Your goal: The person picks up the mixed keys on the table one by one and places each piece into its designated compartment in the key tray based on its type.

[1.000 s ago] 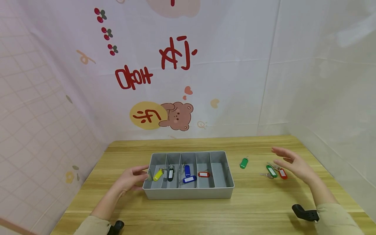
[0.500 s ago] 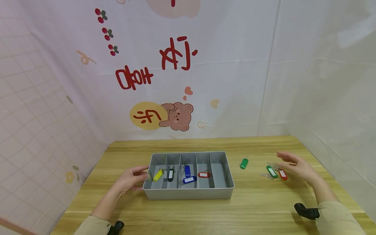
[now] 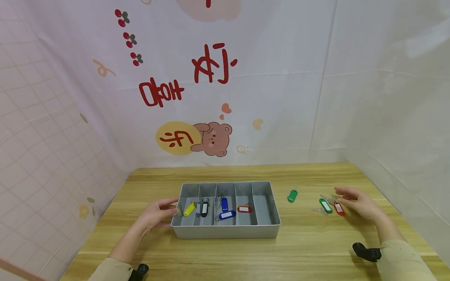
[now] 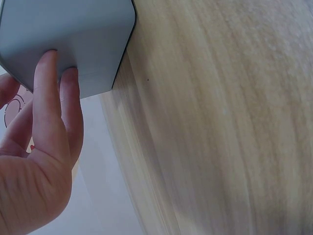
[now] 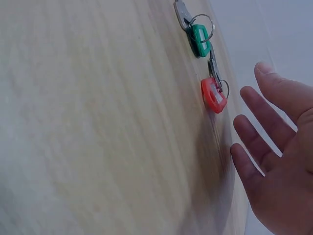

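Note:
A grey divided tray (image 3: 228,233) lies on the table, with key tags in its compartments: a yellow tag (image 3: 189,209), a black tag (image 3: 204,208), two blue tags and a red one. My left hand (image 3: 159,214) holds the tray's left end, fingers against the outer wall (image 4: 93,44) and thumb at the rim. On the right, my right hand (image 3: 363,205) hovers with relaxed, spread fingers beside a red key tag (image 5: 214,95). Next to that one lies a green key tag (image 5: 201,40) with a key on its ring. Nothing is in the right hand.
Another green key tag (image 3: 292,196) lies between the tray and the right-hand group. A loose-looking key (image 3: 319,210) points left from that group. The rightmost compartment (image 3: 263,207) shows a bare floor. A printed white curtain (image 3: 281,97) rises behind the wooden table (image 3: 225,259).
My right hand has moved down and slightly to the right, closer to the red key tag. The left hand and the tray have stayed in place.

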A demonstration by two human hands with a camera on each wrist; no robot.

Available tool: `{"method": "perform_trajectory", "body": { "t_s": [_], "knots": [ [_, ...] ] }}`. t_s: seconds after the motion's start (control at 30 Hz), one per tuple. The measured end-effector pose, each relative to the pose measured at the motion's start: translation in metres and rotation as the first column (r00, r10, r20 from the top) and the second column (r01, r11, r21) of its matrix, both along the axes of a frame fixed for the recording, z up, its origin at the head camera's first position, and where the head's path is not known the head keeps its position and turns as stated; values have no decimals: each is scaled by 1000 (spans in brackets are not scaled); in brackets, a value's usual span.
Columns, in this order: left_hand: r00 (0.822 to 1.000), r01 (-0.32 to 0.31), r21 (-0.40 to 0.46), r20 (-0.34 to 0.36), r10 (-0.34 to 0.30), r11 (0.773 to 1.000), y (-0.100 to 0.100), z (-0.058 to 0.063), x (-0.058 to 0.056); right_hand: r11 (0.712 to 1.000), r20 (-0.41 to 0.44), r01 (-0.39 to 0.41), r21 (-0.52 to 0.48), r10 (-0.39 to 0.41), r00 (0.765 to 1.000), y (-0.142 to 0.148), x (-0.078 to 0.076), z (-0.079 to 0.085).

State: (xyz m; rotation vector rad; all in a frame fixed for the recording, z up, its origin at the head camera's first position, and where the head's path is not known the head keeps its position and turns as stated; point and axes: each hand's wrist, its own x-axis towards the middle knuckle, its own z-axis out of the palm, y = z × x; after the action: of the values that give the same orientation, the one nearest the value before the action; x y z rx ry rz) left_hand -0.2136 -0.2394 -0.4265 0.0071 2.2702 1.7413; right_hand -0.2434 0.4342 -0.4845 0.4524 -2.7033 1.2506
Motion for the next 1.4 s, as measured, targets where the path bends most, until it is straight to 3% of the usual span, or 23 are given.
{"method": "perform_trajectory", "body": {
  "t_s": [0.83, 1.4],
  "knots": [
    [1000, 8, 7, 5, -8, 1000, 0, 2, 0, 978, 86, 78, 194, -97, 992, -8, -3, 2],
    [1000, 18, 12, 7, -18, 1000, -1, 2, -1, 953, 68, 114, 281, -139, 988, -10, -6, -1]
  ]
}}
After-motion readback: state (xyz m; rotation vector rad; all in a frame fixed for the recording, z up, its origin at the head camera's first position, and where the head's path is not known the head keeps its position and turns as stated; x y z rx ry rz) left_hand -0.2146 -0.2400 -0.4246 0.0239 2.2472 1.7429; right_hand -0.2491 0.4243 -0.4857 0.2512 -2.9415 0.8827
